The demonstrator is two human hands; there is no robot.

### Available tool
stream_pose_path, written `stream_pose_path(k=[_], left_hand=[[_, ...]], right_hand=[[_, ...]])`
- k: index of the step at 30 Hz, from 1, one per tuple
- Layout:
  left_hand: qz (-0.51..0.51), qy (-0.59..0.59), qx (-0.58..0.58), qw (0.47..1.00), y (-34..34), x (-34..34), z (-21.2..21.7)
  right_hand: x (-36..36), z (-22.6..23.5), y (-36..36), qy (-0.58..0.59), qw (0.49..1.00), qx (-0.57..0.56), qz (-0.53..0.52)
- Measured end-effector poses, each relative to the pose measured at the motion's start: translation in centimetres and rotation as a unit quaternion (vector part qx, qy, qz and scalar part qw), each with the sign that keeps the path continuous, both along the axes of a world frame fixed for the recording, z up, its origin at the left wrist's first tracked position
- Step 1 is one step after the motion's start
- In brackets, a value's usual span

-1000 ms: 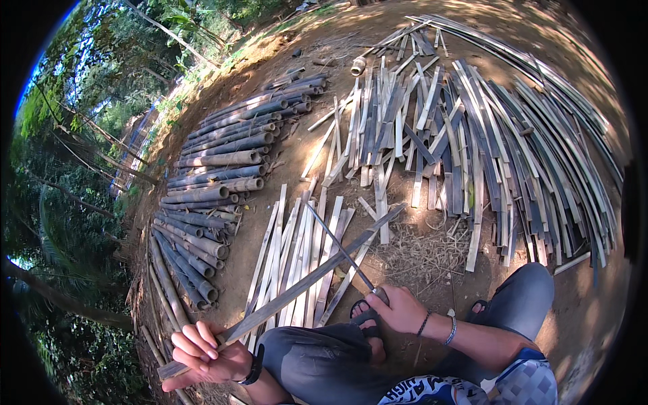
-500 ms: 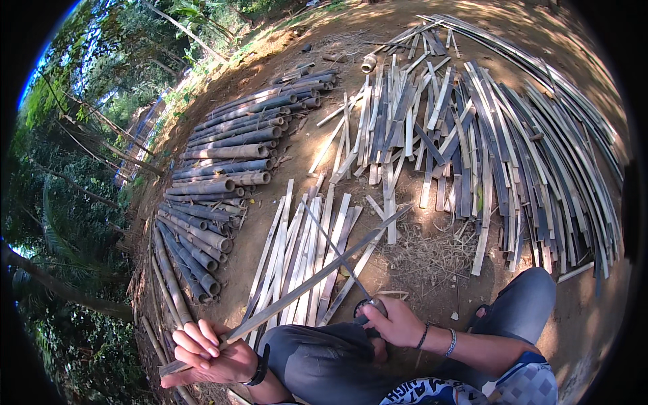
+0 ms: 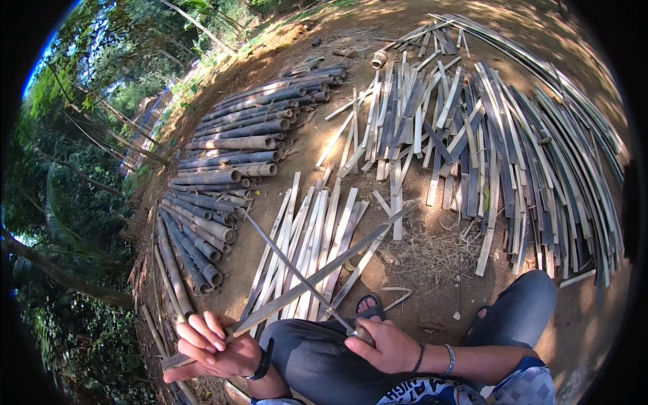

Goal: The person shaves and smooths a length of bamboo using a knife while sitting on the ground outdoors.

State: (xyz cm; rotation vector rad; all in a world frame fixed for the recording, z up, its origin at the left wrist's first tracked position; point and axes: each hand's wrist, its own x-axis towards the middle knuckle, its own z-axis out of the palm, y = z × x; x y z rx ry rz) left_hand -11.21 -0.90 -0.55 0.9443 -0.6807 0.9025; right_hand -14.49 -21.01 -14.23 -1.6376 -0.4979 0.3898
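Observation:
A long, narrow bamboo strip (image 3: pixel 358 244) slants up and away to the right over my left knee. Near its lower end my left hand (image 3: pixel 229 354) grips it palm up, fingers curled over it and thumb stretched along it. My right hand (image 3: pixel 391 345) is closed round the handle of a long-bladed knife (image 3: pixel 277 247). The blade points up and to the left, crossing the strip about midway; whether they touch, I cannot tell. Beyond the knee, several pale split bamboo strips (image 3: pixel 317 223) lie side by side on the dirt.
Cut bamboo poles (image 3: pixel 236 143) are stacked at the left. A wide heap of split strips (image 3: pixel 520 155) spreads over the right. Fibre shavings (image 3: pixel 432 260) litter the ground before me. My bent right knee (image 3: pixel 526 297) is beside my right arm. Trees (image 3: pixel 67 202) line the left edge.
The knife has swung to the left and back toward me, its blade now crossing the strip nearer my left hand. My right hand has moved slightly nearer me. The left hand keeps its grip.

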Motion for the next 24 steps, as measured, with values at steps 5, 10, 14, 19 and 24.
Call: stream_pose_path(k=[5, 10, 14, 19, 24], left_hand=[[-0.019, -0.005, -0.003, 1.0, -0.3, 0.0, 0.0], [-0.033, -0.007, 0.0, 0.999, -0.1, -0.2, 0.1], [-0.05, -0.015, 0.002, 0.999, -0.2, -0.1, -0.1], [-0.045, -0.009, -0.009, 0.999, -0.2, -0.1, -0.1], [-0.059, -0.016, 0.0, 0.998, -0.3, -0.1, 0.1]], right_hand=[[0.5, 0.2, -0.9, 0.0, 0.999, 0.02, -0.025], [2.0, -3.0, -1.3, 0.042, 0.995, 0.005, -0.085], [0.4, -0.3, -0.9, -0.014, 1.0, -0.001, -0.001], [1.4, -1.6, -1.4, 0.014, 0.996, 0.006, -0.085], [0.5, -0.9, -0.7, 0.014, 0.996, 0.021, -0.091]])
